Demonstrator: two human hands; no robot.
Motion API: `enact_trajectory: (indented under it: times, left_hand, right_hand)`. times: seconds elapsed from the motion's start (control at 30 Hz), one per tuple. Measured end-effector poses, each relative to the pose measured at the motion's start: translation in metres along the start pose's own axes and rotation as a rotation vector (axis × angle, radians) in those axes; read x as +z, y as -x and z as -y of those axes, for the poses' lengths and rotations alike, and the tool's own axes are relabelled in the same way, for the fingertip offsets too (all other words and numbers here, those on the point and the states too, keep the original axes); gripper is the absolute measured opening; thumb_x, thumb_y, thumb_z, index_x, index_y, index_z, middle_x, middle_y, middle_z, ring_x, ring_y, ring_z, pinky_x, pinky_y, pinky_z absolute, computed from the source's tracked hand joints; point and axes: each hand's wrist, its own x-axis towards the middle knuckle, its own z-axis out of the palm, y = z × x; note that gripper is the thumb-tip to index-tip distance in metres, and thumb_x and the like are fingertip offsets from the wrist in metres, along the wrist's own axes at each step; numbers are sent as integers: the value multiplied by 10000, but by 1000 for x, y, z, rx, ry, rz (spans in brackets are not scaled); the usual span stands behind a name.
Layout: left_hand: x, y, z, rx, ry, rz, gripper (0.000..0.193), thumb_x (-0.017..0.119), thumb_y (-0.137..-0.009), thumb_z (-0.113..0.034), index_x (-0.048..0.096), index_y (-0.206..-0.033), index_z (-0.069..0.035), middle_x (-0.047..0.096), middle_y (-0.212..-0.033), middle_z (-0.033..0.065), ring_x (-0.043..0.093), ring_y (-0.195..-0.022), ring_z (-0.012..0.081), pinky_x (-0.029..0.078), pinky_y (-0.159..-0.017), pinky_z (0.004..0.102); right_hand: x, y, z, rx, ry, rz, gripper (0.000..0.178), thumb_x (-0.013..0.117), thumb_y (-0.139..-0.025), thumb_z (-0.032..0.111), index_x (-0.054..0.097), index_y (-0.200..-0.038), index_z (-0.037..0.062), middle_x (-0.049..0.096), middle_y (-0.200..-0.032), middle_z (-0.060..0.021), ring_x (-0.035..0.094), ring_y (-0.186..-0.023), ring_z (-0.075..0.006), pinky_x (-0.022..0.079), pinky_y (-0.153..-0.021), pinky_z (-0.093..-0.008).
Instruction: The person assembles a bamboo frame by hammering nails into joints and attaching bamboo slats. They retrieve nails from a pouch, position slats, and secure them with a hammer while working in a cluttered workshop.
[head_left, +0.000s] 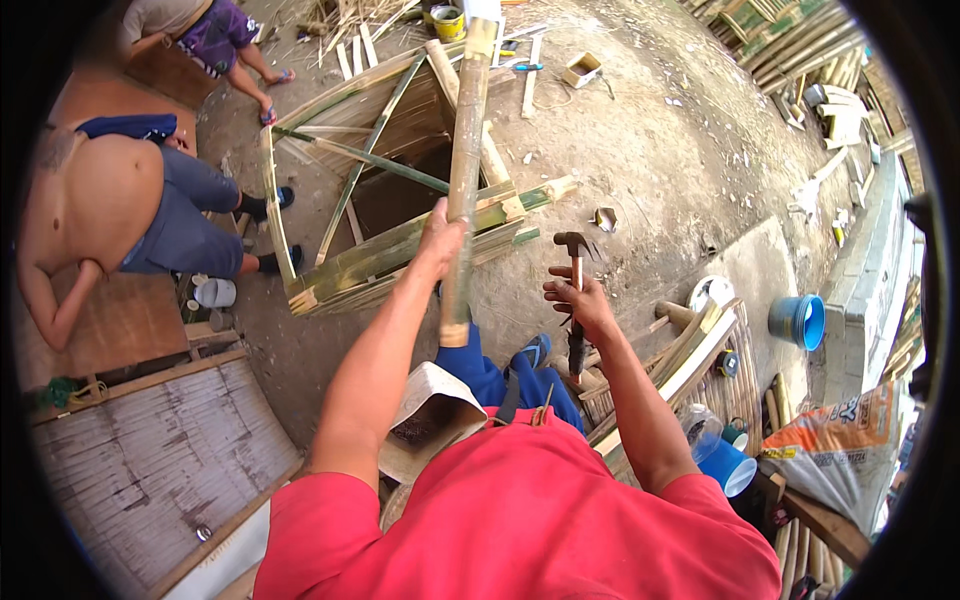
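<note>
My left hand (pixel 440 240) is closed round a thick bamboo pole (pixel 469 150), which stands nearly lengthwise in front of me. Its cut lower end hangs just above my blue trousers. To the right, my right hand (pixel 585 303) grips a claw hammer (pixel 577 345) by its handle, head up, with some fingers loosely extended. Just beyond my left hand, a bamboo frame (pixel 375 255) with crossed green strips rests on the ground. The pole passes over the frame's right side. By my waist sits a cut-open whitish container (pixel 432 385) with small dark pieces inside that I cannot make out.
Two people sit at the left, one shirtless (pixel 110 200), near the frame. Split bamboo (pixel 680 360), a blue bucket (pixel 797 322) and a printed sack (pixel 840 440) lie to my right. A woven bamboo panel (pixel 170 460) is at lower left. Farther off are a yellow pail (pixel 448 22) and a small box (pixel 581 70).
</note>
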Motion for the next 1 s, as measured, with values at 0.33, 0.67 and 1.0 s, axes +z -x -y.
enact_trajectory:
  times: [0.33, 0.67, 1.0]
  left_hand:
    - [-189, -65, 39, 75, -1045, -220, 631, 528, -915, -714, 716, -1094, -139, 746, -1013, 137, 677, -959, 357, 401, -909, 454]
    - [-216, -117, 120, 187, -1071, -145, 318, 545, -989, -367, 664, -1112, -99, 641, -1074, 116, 588, -1082, 329, 424, -959, 498]
    - [-206, -126, 66, 13, -926, -233, 455, 601, -956, -507, 607, -1084, -71, 682, -1050, 163, 632, -1031, 379, 433, -889, 553]
  right_hand:
    - [51, -116, 18, 90, 87, -178, 316, 630, -1015, 236, 621, -1277, 59, 721, -974, -83, 688, -829, -150, 521, -707, -297]
    - [48, -289, 30, -126, 434, -527, 544, 701, -958, 295, 561, -1401, 13, 668, -1273, -184, 659, -1123, -266, 520, -941, -371]
    - [79, -300, 23, -306, 846, -753, 484, 711, -923, 302, 635, -1324, 41, 714, -1111, -234, 671, -1053, -400, 498, -958, -448]
